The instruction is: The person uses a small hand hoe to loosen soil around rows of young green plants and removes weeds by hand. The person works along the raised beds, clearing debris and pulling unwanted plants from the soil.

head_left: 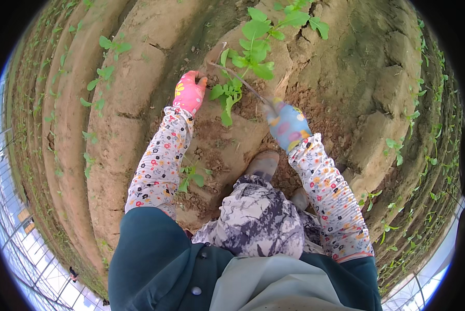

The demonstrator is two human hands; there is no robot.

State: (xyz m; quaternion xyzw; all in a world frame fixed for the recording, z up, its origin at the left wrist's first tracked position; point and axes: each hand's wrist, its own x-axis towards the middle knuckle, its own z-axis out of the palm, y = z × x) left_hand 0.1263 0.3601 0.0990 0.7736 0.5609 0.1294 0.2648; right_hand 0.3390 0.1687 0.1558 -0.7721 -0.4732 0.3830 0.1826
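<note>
My left hand [190, 91], in a pink flowered glove, is low over the soil just left of a leafy green seedling [229, 93]. Its fingers curl inward; whether anything is between them is hidden. In a blue patterned glove, slightly blurred, my right hand [288, 122] grips a thin-necked hand hoe [242, 79]. The hoe's metal neck reaches up and left across the plants, bending near its far end close to my left hand. Larger leafy plants [255, 48] grow just beyond the neck. Loose, crumbly soil [251, 107] surrounds the seedling's base.
My shoe [264, 165] stands on the soil below the hoe. A small seedling [193, 177] grows beside my left forearm. Raised soil ridges [115, 85] with seedling rows run along the left, and more rows [430, 155] lie right. A greenhouse frame [20, 248] shows at the rim.
</note>
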